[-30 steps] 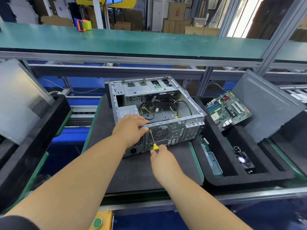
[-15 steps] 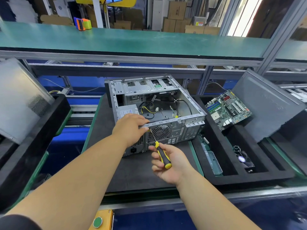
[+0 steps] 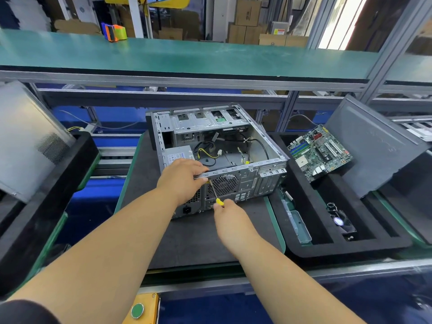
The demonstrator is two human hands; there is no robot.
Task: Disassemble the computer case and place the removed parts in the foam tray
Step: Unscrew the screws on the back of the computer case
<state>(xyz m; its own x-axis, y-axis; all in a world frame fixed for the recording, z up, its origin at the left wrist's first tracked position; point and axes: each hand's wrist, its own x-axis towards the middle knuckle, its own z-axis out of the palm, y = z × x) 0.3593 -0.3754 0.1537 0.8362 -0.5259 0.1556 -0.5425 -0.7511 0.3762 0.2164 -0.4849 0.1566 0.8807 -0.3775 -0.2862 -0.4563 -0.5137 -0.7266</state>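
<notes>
One computer case is lying on its side on the dark mat, open side up, long axis running away from you, fan grille end facing you. Your left hand is gripping the case's near top rail, fingers curled over it. Your right hand is grasping a yellow-handled screwdriver, its shaft slanting up-left to the case's rear panel. Right of the case, the foam tray is holding a motherboard.

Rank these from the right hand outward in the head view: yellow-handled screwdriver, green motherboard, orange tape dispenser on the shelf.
1. Yellow-handled screwdriver, gripped in the right hand.
2. Green motherboard, right, leaning in the black foam tray.
3. Orange tape dispenser, far left on the shelf.
</notes>
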